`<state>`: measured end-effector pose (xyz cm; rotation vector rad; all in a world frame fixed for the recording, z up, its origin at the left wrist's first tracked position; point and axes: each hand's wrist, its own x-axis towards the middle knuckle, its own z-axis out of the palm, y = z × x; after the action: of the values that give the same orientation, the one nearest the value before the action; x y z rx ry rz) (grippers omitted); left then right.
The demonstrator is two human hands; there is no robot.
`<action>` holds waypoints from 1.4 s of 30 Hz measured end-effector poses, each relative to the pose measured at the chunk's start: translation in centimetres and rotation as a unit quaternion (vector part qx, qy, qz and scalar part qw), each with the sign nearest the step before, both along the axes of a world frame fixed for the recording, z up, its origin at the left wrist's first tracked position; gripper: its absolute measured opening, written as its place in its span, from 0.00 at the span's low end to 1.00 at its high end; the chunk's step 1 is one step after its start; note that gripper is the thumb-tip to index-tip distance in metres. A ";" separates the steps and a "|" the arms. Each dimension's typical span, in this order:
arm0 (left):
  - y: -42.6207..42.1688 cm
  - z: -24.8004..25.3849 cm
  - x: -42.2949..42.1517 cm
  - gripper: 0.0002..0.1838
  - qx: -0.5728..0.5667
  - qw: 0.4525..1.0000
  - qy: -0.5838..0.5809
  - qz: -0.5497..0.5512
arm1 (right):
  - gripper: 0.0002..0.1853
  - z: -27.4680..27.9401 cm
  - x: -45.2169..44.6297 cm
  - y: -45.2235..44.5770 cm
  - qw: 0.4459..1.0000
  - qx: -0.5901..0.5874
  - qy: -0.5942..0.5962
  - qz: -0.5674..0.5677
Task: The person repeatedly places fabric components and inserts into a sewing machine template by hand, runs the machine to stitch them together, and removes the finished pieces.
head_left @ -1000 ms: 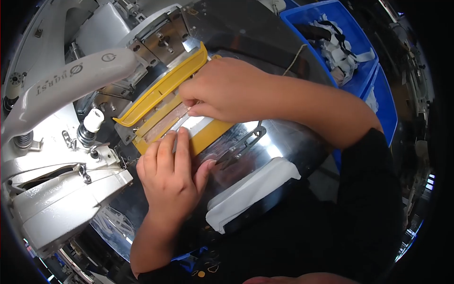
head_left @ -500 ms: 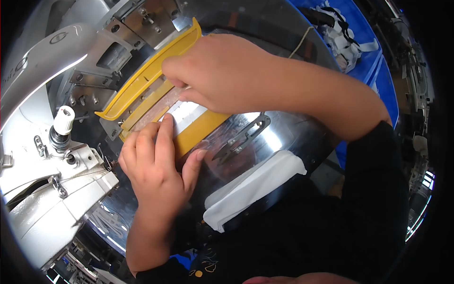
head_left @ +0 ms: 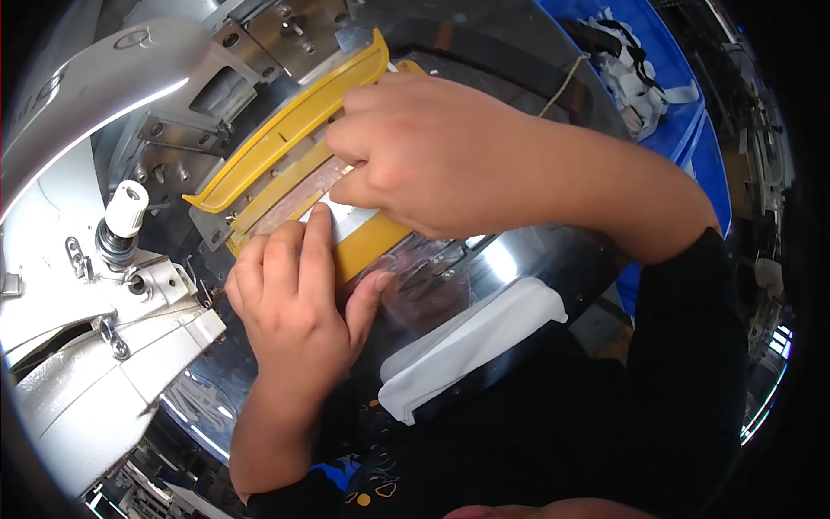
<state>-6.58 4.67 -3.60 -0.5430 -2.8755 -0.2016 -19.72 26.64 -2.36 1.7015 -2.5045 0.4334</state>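
Observation:
My left hand (head_left: 298, 290) lies with fingers stretched out, the index fingertip on the white fabric strip (head_left: 353, 223) and the thumb apart beside the yellow plate (head_left: 372, 246). Over the strip's far end, my right hand (head_left: 415, 147) is curled in a pinch, its fingertips at the white fabric; exactly what is between them is partly hidden. The strip lies flat against the yellow plate. Behind it runs a curved yellow clamp bar (head_left: 294, 125). Thread snips (head_left: 428, 272) lie on the shiny table near my right hand, which covers part of their handle.
A white sewing machine head (head_left: 78, 346) with a thread tension knob (head_left: 128, 208) stands at the left. Folded white fabric (head_left: 471, 350) lies at the table's front edge. A blue bin (head_left: 670, 52) holding white and black scraps is at the right.
My right hand has shifted slightly right and nearer me, covering more of the white strip and the snips' handle. The left hand keeps its place on the strip. The view has shifted a little.

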 end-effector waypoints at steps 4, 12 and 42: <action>0.0 0.3 0.2 0.38 0.008 0.999 -0.031 0.011 | 0.06 0.1 -0.2 0.0 1.000 0.011 0.009 -0.002; -0.1 4.2 2.9 0.29 0.091 0.993 -0.071 -0.014 | 0.10 2.1 -1.8 1.7 0.994 -0.096 -0.044 -0.020; -1.2 1.0 9.3 0.16 0.376 0.907 -0.192 -0.016 | 0.12 1.6 8.1 0.1 0.861 -0.050 -0.486 0.142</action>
<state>2.72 3.51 -2.63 -0.4161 -2.7934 -1.4843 -11.63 26.73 -0.80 2.1638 -2.6391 1.8147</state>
